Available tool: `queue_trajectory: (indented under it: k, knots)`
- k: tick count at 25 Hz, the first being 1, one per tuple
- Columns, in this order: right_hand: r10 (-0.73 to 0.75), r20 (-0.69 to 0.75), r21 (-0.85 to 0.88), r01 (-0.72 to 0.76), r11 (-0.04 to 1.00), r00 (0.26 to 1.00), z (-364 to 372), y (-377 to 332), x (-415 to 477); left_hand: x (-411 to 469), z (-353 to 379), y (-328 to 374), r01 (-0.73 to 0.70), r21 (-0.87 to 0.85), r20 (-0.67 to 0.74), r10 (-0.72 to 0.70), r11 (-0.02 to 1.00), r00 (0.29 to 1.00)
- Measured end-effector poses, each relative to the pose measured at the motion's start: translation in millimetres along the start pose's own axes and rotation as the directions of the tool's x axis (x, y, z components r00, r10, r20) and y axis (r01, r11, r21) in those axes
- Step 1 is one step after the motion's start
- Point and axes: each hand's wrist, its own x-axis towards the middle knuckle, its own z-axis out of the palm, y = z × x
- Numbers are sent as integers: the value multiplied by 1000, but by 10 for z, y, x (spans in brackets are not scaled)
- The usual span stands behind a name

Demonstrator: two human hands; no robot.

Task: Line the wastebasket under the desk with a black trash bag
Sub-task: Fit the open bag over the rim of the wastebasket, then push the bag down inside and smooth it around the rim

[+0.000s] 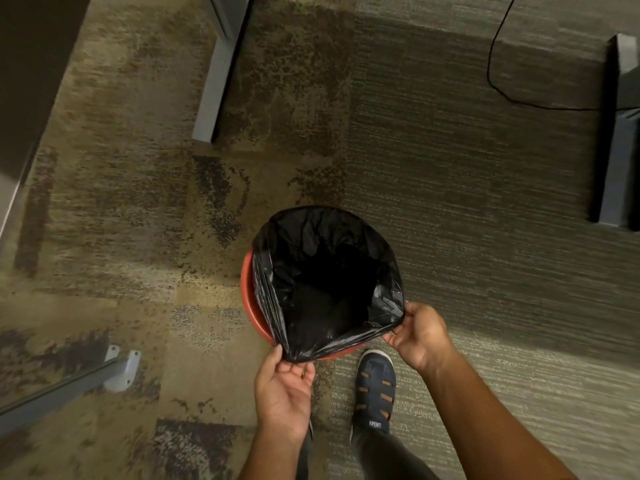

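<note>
A round red wastebasket point(248, 296) stands on the carpet just below the middle of the head view. A black trash bag point(329, 278) sits open inside it, its mouth folded over the far and right rim. On the left and near side the red rim shows bare. My left hand point(284, 386) pinches the bag's near edge at the bottom. At the bag's near right corner, my right hand point(420, 336) grips the plastic.
A grey desk leg point(214, 88) runs along the floor at the upper left, another grey leg point(618, 140) at the right edge. A black cable point(493, 74) loops across the carpet at the upper right. A metal bracket point(123, 368) lies at lower left. My shoe point(375, 389) stands beside the basket.
</note>
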Motion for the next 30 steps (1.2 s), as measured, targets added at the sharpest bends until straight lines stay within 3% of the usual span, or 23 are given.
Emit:
queue_trajectory:
  k: [3, 6, 12, 18, 22, 24, 25, 27, 28, 30]
  knots:
    - [-57, 129, -8, 59, 998, 990, -23, 32, 21, 42, -46, -70, -19, 150, -13, 21, 989, 1000]
    - [-79, 67, -39, 82, 996, 995, -122, 62, 86, 110, -84, -140, -18, 267, -113, 49, 964, 992]
    - [-6, -70, -83, 0, 997, 998, -210, 280, 290, 112, -152, -193, 21, 223, -139, 11, 975, 990]
    - [-15, -85, -206, -2, 979, 996, -56, 388, 474, 314, -205, -59, -93, 174, -289, 141, 980, 947]
    - [14, -89, -216, -33, 976, 996, -89, 339, 427, 414, -192, 27, -125, 274, -390, 229, 954, 892]
    - [-59, -113, -198, 36, 980, 992, -86, 259, 341, 452, -129, 58, -140, 288, -428, 258, 948, 866]
    - [-178, -173, -235, 135, 963, 969, -72, 209, 302, 477, -97, 82, -141, 286, -434, 260, 948, 862]
    - [-536, -254, -480, 376, 792, 805, 57, 71, 216, 541, -51, 157, -141, 287, -416, 256, 947, 873]
    - [-682, -175, -611, 466, 641, 710, 195, -11, 157, 577, -32, 200, -146, 303, -405, 265, 942, 875]
    - [-811, 181, -735, 625, 265, 557, 595, -137, 40, 653, 11, 303, -168, 368, -397, 318, 914, 861]
